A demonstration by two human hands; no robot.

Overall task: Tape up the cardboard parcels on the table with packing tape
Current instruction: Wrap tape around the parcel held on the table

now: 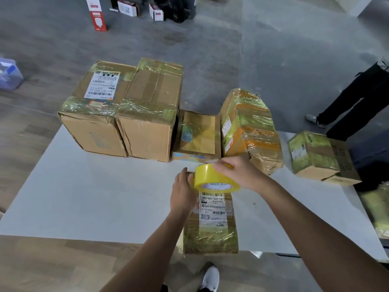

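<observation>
Mid-taping the labelled parcel (pixel 210 232): right hand (pixel 240 171) grips the yellow tape roll (pixel 212 179) over its far end; left hand (pixel 182 192), fingers straight, presses there. Next, probably draw tape across.

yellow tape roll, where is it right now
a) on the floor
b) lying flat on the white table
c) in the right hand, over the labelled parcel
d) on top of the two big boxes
c: the right hand grips the yellow tape roll from above, at the far end of the labelled parcel.
</observation>
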